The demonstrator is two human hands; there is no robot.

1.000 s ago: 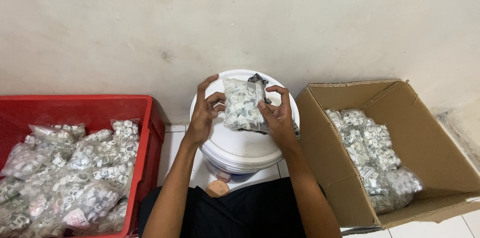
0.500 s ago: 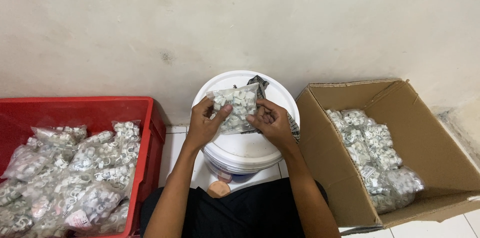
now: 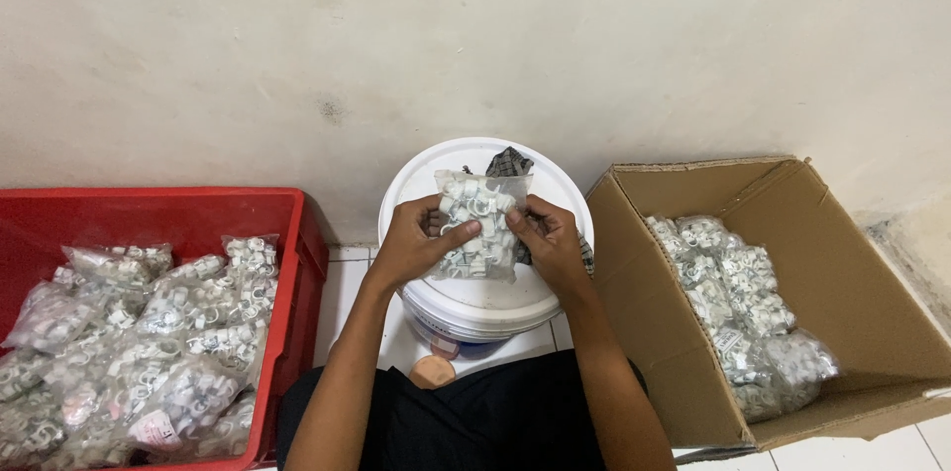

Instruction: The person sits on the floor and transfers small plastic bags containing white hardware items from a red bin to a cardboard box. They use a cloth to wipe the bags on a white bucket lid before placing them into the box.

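Note:
A clear plastic bag of small white ring-shaped parts (image 3: 477, 218) is held upright over the lid of a white bucket (image 3: 474, 303). My left hand (image 3: 421, 238) grips its left side, thumb across the front. On the bag's right side my right hand (image 3: 547, 238) pinches it with thumb and fingers. Both hands rest just above the lid. A dark checked cloth (image 3: 509, 162) peeks out behind the bag.
A red plastic crate (image 3: 287, 223) on the left holds several similar bags. An open cardboard box (image 3: 862, 283) on the right holds several more. A plastered wall stands close behind. White floor tiles show beside the bucket.
The bag has come down from a raised position to just over the lid. Both hands have closed in on its sides, thumbs now on its front.

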